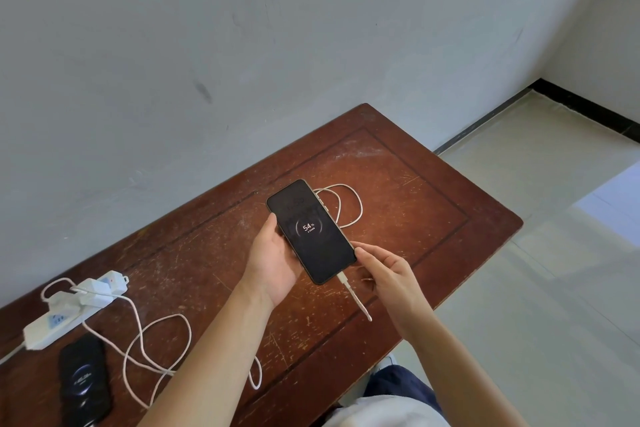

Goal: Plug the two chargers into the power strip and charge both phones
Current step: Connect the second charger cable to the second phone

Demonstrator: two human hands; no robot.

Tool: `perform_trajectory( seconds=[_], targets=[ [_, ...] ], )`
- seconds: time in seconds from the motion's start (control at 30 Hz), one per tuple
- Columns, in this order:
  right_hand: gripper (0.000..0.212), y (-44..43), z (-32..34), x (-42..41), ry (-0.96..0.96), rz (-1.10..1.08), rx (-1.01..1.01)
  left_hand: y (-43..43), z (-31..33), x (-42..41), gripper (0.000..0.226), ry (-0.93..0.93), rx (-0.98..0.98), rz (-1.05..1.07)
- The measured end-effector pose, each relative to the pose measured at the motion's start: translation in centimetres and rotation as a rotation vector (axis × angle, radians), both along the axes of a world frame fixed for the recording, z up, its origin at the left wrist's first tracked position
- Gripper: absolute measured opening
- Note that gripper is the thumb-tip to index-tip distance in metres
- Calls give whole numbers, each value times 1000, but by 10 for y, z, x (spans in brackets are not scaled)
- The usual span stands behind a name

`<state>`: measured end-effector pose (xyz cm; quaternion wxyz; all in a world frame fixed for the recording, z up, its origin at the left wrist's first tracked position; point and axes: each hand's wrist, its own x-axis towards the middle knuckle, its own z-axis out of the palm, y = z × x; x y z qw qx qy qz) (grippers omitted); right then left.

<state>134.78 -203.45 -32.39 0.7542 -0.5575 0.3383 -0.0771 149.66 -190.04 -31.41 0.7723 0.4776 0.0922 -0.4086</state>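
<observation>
My left hand holds a dark phone above the table; its screen shows a 54% charging ring. A white cable is plugged into the phone's bottom end. My right hand touches the phone's lower right corner with a fingertip, the other fingers loosely curled. A white power strip lies at the left with two white chargers plugged in. A second black phone lies below it, screen lit, with a cable looped beside it.
The brown wooden table stands against a grey wall. More white cable coils on the table behind the held phone. Pale tiled floor lies to the right of the table edge.
</observation>
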Motion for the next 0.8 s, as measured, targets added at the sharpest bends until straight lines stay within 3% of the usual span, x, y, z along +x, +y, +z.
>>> perform_trajectory(
  seconds=[0.07, 0.13, 0.23, 0.27, 0.37, 0.47, 0.63, 0.8],
  targets=[
    [27, -1, -15, 1, 67, 22, -33, 0, -5, -3, 46, 0, 56, -3],
    [32, -2, -36, 3, 257, 85, -189, 2, -11, -4, 45, 3, 114, -12],
    [71, 3, -68, 1, 653, 387, -480, 7, -20, -7, 42, 22, 179, -9],
    [69, 6, -77, 1, 719, 475, -468, 9, -24, -7, 41, 32, 191, 0],
    [26, 7, -97, 2, 705, 539, -353, 16, -35, -7, 39, 62, 202, 37],
    [10, 1, -106, 5, 626, 375, -348, 23, -50, -4, 36, 94, 230, 79],
    [13, -32, -106, 13, 481, -163, -297, 18, -74, -8, 36, 170, 294, 131],
    [8, -66, -114, 13, 449, -301, -186, -6, -94, -15, 37, 283, 364, 136]
  ],
)
